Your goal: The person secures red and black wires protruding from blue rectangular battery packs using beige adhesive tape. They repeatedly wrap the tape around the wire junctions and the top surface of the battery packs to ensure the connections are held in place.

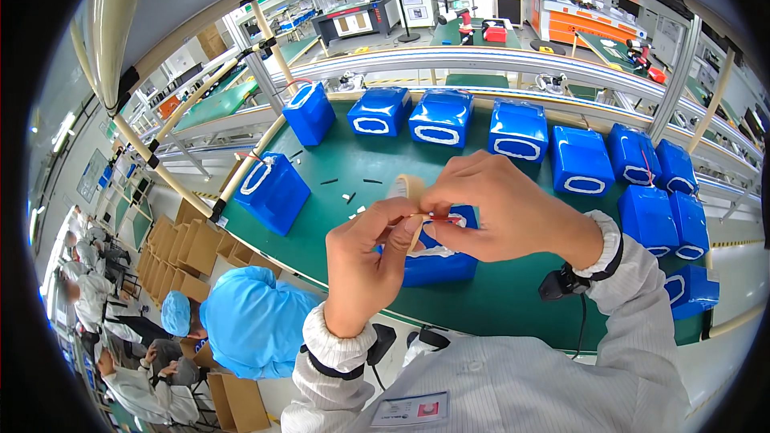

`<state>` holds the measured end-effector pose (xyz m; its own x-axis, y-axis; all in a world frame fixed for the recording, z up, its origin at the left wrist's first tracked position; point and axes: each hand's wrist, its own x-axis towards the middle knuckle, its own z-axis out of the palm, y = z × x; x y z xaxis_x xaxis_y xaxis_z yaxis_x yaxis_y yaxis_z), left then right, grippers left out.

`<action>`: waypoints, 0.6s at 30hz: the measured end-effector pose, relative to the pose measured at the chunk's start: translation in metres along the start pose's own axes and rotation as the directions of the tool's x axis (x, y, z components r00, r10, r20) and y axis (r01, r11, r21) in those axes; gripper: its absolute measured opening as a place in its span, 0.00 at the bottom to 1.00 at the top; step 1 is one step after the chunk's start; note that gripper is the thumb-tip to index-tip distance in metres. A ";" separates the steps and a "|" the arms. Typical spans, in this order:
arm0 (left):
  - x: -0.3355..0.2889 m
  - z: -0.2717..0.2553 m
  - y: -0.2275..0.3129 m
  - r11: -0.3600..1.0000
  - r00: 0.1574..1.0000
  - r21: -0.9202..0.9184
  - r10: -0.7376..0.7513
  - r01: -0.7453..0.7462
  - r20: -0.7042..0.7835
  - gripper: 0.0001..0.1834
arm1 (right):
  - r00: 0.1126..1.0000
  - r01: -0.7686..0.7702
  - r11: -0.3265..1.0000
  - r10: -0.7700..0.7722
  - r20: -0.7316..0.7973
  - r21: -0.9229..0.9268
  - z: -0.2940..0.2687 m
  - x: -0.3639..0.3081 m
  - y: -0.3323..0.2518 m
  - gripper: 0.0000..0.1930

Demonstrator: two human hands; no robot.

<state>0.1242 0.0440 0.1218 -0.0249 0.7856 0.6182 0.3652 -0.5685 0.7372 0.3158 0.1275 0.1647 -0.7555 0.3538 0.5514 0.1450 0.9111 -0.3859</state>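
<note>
Over a blue shrink-wrapped battery pack, both my hands come together with their fingers pinched. My left hand grips a strip of tan tape between thumb and forefinger. A short red wire lies between the fingers of my right hand, which pinches it near the tape. The roll of tan tape sits just behind the fingertips, partly covered by them. White material forms a ring on the pack below, mostly hidden by my hands.
Several similar blue packs line the green table's back and right side; one pack stands at the left. Small black and white scraps lie near the middle. A co-worker in blue sits at left, near cardboard boxes.
</note>
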 end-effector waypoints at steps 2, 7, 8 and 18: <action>0.003 -0.001 0.003 0.993 0.998 0.100 0.061 -0.062 0.012 0.06 | 0.998 -0.002 1.000 0.003 0.065 -0.013 -0.004 0.001 0.000 0.07; 0.004 0.002 0.004 0.959 0.991 0.248 0.136 -0.134 0.009 0.06 | 0.989 0.022 0.992 -0.003 0.146 -0.128 -0.007 0.000 0.002 0.08; 0.005 0.003 0.004 0.954 0.990 0.263 0.144 -0.141 0.008 0.06 | 0.992 0.072 0.981 -0.051 0.114 -0.182 -0.008 0.000 0.001 0.07; 0.004 0.015 0.010 0.993 0.997 -0.114 -0.033 0.040 0.065 0.22 | 0.985 0.106 0.971 -0.132 -0.115 -0.213 -0.004 -0.011 0.005 0.08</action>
<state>0.1414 0.0449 0.1274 0.0233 0.8179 0.5749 0.2553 -0.5608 0.7876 0.3272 0.1291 0.1596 -0.6899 0.2519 0.6787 0.1972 0.9675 -0.1586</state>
